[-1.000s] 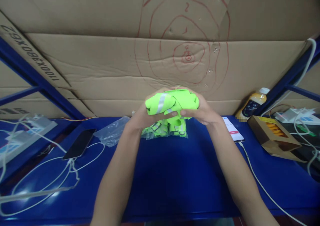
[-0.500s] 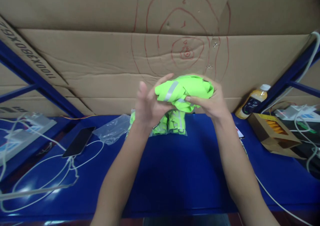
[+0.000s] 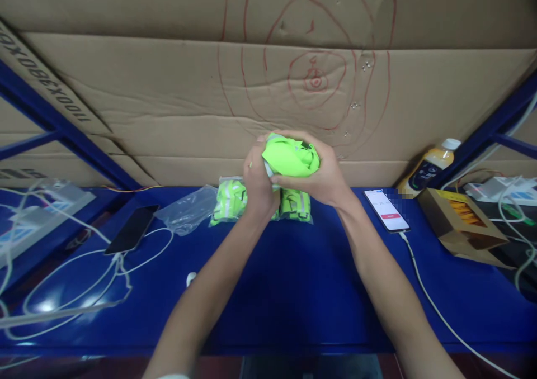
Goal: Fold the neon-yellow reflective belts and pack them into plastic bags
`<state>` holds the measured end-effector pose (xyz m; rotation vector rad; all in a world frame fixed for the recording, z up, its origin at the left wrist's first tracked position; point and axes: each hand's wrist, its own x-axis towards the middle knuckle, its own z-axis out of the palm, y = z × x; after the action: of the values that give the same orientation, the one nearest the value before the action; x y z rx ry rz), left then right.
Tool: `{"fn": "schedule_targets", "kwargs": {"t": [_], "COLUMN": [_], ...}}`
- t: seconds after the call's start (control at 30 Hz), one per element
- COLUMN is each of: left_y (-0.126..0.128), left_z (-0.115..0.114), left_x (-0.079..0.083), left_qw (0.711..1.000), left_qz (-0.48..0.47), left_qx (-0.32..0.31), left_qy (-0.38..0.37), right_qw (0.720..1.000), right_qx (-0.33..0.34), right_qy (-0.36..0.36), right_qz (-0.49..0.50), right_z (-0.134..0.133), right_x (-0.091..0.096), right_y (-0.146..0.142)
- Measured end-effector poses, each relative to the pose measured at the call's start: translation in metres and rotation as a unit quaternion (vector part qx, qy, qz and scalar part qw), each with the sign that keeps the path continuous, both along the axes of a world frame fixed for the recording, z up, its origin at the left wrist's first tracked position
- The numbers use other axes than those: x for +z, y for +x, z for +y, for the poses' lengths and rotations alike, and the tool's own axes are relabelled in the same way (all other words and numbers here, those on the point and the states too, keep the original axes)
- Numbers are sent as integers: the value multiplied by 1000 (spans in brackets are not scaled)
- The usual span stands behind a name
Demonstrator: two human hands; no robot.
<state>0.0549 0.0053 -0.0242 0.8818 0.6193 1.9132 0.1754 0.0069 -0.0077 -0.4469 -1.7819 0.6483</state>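
Note:
Both hands press a bunched neon-green vest with grey reflective strips (image 3: 290,156) into a tight ball above the blue table (image 3: 293,295). My left hand (image 3: 258,184) wraps its left side with fingers closed. My right hand (image 3: 321,172) clasps it from the right and over the top. Directly behind and below the hands lie bagged green vests (image 3: 230,199) in clear plastic, flat on the table.
An empty clear plastic bag (image 3: 187,214) and a dark phone (image 3: 132,236) with white cables (image 3: 75,289) lie to the left. A lit phone (image 3: 386,210) on a cable, a yellow drink bottle (image 3: 428,168) and an open brown carton (image 3: 459,227) sit right. A cardboard wall (image 3: 168,99) stands behind.
My left hand, open half a second ago, has closed back on the vest. The vest is squeezed into a smaller ball and has come back left and lower.

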Motion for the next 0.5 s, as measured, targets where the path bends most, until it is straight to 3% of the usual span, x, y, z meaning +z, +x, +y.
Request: {"fn": "schedule_targets", "kwargs": {"t": [0.23, 0.3, 0.4, 0.47, 0.5], "left_y": [7, 5, -11, -39, -60], "left_z": [4, 2, -2, -2, 0], "left_x": [-12, -5, 14, 24, 25], "left_qw": [994, 996, 996, 987, 977], "left_qz": [8, 34, 81, 139, 202], "left_qx": [111, 76, -42, -75, -62], "left_qy": [9, -10, -9, -11, -25], "right_qw": [996, 989, 970, 953, 945], "right_qx": [-16, -15, 11, 23, 23], "right_qy": [-79, -124, -190, -231, -246], "right_qz": [31, 72, 152, 195, 213], "right_z": [15, 18, 18, 18, 18], "right_x": [-13, -18, -21, -20, -18], "right_y": [2, -2, -6, -3, 0]}}
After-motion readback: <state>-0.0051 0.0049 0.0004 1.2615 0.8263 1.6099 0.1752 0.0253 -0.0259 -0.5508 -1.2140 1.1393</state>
